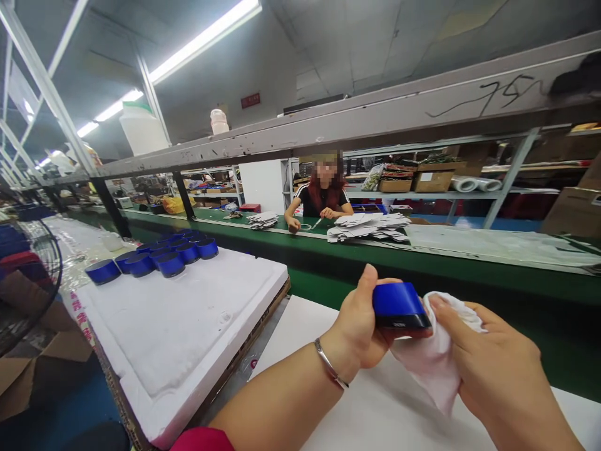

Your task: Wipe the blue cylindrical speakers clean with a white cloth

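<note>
My left hand (357, 322) grips a small blue cylindrical device (400, 305) with a glossy metal side and a dark base. My right hand (491, 369) presses a crumpled white cloth (434, 358) against the device's right end. Both hands are held just above a white work surface (300, 329). A metal bangle (329, 363) circles my left wrist, and a red sleeve (201, 440) shows at the bottom edge. My left fingers hide part of the device's underside.
To the left, a white foam board (178, 338) holds several matching blue devices (170, 264). A green conveyor belt (375, 282) runs beyond, with stacked paper sheets (369, 227). A co-worker (322, 197) sits across it. A standing fan (28, 275) is far left.
</note>
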Motion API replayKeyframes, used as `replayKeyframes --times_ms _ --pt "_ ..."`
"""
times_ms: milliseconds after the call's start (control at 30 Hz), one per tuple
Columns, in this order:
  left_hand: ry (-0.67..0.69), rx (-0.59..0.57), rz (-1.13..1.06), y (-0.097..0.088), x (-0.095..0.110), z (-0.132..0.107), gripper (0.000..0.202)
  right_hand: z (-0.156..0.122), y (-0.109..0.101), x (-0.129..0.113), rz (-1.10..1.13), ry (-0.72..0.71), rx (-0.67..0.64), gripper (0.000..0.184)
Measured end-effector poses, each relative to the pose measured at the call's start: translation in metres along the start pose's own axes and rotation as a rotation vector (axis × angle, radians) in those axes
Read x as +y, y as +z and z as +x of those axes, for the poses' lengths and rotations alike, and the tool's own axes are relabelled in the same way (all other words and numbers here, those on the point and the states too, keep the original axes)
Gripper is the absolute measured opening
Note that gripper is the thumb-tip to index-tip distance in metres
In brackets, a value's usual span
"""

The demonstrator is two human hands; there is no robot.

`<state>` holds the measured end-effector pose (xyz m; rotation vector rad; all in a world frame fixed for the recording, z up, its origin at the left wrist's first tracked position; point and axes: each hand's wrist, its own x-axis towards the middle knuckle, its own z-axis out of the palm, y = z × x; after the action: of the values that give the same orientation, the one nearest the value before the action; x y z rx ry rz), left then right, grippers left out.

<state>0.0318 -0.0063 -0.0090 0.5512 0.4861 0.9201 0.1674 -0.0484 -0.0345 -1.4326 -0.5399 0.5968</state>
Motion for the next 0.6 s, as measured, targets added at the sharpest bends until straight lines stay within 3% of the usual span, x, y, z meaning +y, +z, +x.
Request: replayKeyframes --times_ms 133,267,367,467,533,600 --pt "-0.191 -0.087 -0.177 -0.003 0.014 -0.002 0.102 0.002 0.001 0.001 0.117 0.021 0.024 0.071" --pt "-0.255 -0.025 -0.173 -0.004 0.019 -0.005 0.099 -0.003 -0.003 0.002 0.146 -0.021 0.045 0.069" --pt "-0.217 0.066 -0.163 -0.001 0.012 -0.004 0.089 -0.015 -0.007 0.002 -0.017 -0.172 0.097 0.063" --pt "-0.155 0.144 -0.183 0.002 0.002 -0.001 0.079 -0.036 -0.007 0.003 -0.210 -0.420 0.132 0.052" --pt "-0.153 0.139 -0.189 0.001 -0.007 0.003 0.076 -0.048 -0.004 0.003 -0.282 -0.559 0.152 0.048" --pt "-0.148 0.072 -0.177 -0.002 -0.014 0.008 0.068 -0.050 -0.001 0.000 -0.310 -0.568 0.158 0.049"
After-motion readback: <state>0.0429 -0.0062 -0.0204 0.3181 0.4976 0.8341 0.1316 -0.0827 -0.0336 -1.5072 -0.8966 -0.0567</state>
